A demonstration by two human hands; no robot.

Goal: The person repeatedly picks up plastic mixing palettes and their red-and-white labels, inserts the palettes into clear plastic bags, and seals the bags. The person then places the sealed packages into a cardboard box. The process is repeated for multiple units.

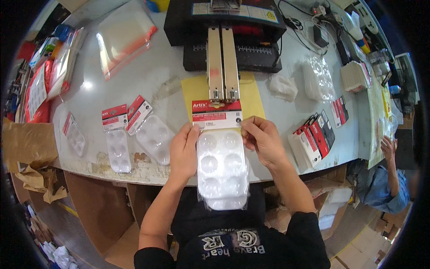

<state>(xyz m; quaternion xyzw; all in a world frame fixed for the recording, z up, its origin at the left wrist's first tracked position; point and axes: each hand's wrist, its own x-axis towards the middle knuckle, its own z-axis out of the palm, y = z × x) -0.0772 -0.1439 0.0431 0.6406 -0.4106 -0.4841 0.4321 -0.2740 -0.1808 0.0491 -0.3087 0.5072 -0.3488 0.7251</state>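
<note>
A bagged white plastic paint palette (222,163) with several round wells hangs over the table's front edge, toward my body. A red and white header card (217,117) tops its bag. The card's upper edge lies at the tips of the two metal stapling arms (224,67). My left hand (184,145) pinches the card's lower left corner, thumb on top. At the opposite corner, my right hand (264,140) grips the card between thumb and fingers. A yellow sheet (253,92) lies beneath the arms and card.
The black stapling machine (179,24) stands at the back. Carded palette packs (118,150) lie at left, with clear bags (121,38) behind. Folded header cards (313,139) and clear plastic packaging (318,78) are at right. Cables run at back right. Another person's hand (389,147) shows far right.
</note>
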